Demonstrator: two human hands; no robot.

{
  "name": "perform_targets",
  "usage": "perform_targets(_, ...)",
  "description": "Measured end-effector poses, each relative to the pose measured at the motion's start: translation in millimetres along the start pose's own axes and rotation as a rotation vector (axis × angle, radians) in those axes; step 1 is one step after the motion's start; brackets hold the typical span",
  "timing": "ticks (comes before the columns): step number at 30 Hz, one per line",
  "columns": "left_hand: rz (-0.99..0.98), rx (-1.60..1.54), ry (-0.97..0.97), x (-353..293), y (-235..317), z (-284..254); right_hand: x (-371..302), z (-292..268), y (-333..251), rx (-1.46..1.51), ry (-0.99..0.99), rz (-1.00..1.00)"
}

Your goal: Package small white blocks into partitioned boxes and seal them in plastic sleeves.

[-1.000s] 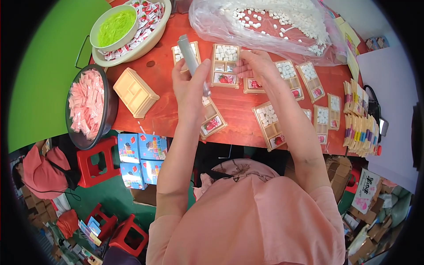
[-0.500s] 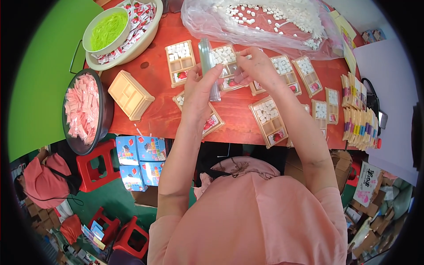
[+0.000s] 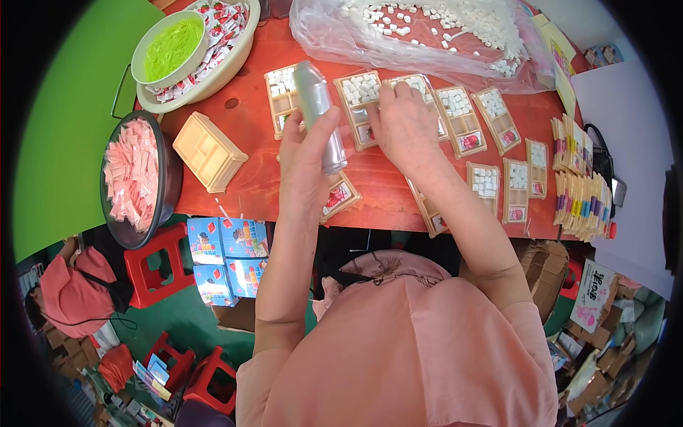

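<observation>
Upright in my left hand (image 3: 306,153) is a stack of clear plastic lids (image 3: 320,107), with my fingers and thumb closed around it. My right hand (image 3: 413,132) is bent over a beige compartment tray (image 3: 442,122) of white marshmallows; its fingertips are partly hidden against the tray. Just left of that hand lies another marshmallow tray (image 3: 356,89), with a glossy clear surface over it. A further tray (image 3: 282,82) sits behind the lid stack, partly covered. Below my left hand, another tray (image 3: 340,196) shows a strawberry-printed packet.
More filled trays (image 3: 462,117) stand to the right, beside bundled packets (image 3: 580,199). At the back is a plastic bag of marshmallows (image 3: 427,35). On the left are stacked empty trays (image 3: 208,153), a black basin of pink sachets (image 3: 171,192) and a cream basin (image 3: 238,67).
My right hand has moved down and right, from beside the lids onto a tray. My left hand has shifted slightly left and down, turning the lid stack's broad side into view.
</observation>
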State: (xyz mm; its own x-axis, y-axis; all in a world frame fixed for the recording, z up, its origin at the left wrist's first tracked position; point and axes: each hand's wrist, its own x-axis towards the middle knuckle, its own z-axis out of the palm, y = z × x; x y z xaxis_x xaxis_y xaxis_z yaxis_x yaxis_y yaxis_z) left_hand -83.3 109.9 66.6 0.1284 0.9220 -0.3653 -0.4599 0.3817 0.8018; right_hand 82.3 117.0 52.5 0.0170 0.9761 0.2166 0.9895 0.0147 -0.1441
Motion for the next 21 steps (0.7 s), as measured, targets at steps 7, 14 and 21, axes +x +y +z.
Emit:
perform_targets(7,0.054,-0.017,0.042,-27,13,-15,-3,16,-26,0.072,-0.02,0.004)
perform_targets(14,0.048,-0.028,0.036,-37,11,-21,-8,23,-30,0.081,-0.045,0.071)
perform_targets(21,0.039,-0.045,0.015,-41,7,-21,-15,27,-32,0.003,-0.018,0.038)
